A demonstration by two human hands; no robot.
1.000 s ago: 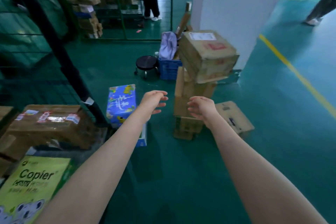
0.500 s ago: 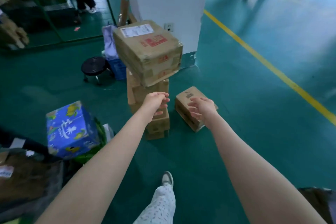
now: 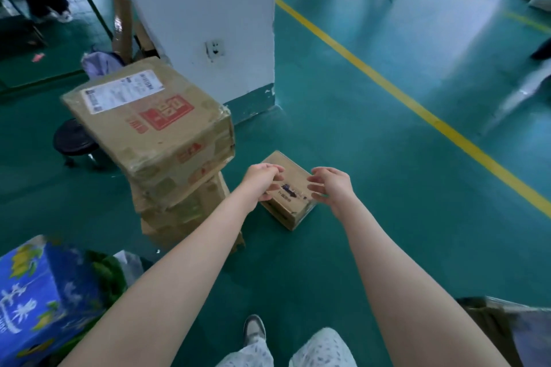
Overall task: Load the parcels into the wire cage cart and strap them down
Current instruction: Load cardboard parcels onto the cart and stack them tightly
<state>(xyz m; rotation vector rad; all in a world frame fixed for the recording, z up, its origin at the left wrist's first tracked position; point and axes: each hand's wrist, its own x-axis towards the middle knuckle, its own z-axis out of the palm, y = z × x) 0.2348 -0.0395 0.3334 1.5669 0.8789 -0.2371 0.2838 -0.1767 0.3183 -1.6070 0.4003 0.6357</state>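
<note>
Small brown cardboard parcel (image 3: 294, 173), dark print on top, taped edges a bit scuffed. It's flat on the green floor (image 3: 372, 194) just right of the box stack (image 3: 167, 146), long axis running far-left to near-right, one corner facing me. Left hand (image 3: 262, 180) and right hand (image 3: 331, 188) hover over it, fingers loosely curled, gripping nothing.

Light comes from my upper right, glaring pale on the green floor (image 3: 465, 48); the left side sits dim. Edges smear and stretch (wide lens); the blue box (image 3: 44, 301) beside me is blurred.
</note>
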